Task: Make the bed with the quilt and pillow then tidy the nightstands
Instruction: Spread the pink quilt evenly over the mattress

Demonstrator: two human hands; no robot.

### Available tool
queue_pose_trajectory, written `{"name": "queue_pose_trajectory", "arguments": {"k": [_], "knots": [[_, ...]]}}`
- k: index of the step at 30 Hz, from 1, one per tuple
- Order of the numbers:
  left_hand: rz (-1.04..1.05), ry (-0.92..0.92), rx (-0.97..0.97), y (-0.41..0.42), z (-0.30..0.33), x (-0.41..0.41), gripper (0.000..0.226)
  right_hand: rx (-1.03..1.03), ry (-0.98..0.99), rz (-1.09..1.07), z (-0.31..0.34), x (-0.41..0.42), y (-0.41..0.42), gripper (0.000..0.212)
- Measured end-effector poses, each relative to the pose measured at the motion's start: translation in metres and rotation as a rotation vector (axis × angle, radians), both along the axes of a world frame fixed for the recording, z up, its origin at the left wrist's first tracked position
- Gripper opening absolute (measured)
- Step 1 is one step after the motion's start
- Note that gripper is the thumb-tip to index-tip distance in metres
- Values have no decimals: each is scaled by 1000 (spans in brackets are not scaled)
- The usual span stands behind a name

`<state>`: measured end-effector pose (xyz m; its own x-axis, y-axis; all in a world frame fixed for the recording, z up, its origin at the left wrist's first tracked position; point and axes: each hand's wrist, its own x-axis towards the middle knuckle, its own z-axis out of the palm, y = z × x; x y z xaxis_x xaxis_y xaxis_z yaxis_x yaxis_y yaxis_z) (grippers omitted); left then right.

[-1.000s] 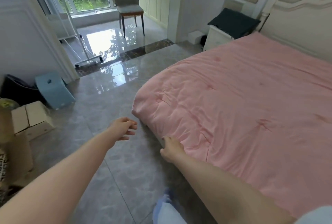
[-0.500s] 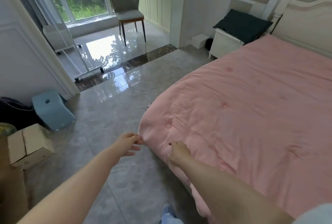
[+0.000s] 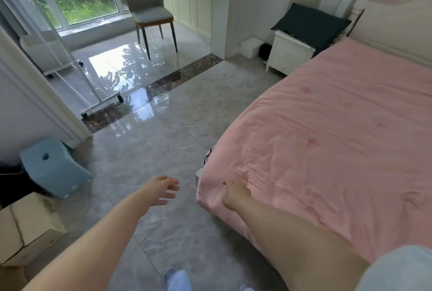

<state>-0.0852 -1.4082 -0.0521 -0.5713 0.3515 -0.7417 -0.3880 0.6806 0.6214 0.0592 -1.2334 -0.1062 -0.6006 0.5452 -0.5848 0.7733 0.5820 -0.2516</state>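
The pink quilt (image 3: 327, 141) lies spread over the bed, its near corner hanging toward the grey floor (image 3: 163, 150); the right hand (image 3: 235, 193) grips that corner, fingers curled into the fabric; the left hand (image 3: 161, 189) hovers beside it, loosely spread, holding nothing; a dark pillow (image 3: 311, 23) rests on the white nightstand (image 3: 289, 57); a cardboard box (image 3: 25, 227), closed, sits by a blue stool (image 3: 53, 167).

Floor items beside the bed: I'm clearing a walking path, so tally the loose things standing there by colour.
Grey: 1, chair
Blue: 1, stool
White: 1, small box
Tan: 1, cardboard box
Total: 4
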Motion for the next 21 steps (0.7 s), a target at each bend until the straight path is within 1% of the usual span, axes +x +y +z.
{"name": "queue_pose_trajectory", "arguments": {"k": [4, 9, 14, 21], "knots": [[-66, -23, 21, -8, 5, -59, 22, 0, -5, -60, 6, -51, -15, 56], [-125, 29, -7, 7, 13, -121, 20, 13, 3, -109, 10, -95, -16, 52], [-204, 16, -3, 47, 5, -167, 18, -8, -23, -221, 1, -120, 13, 62], [-400, 4, -25, 136, -16, -236, 23, -31, -51, -450, -38, -178, 82, 55]]}}
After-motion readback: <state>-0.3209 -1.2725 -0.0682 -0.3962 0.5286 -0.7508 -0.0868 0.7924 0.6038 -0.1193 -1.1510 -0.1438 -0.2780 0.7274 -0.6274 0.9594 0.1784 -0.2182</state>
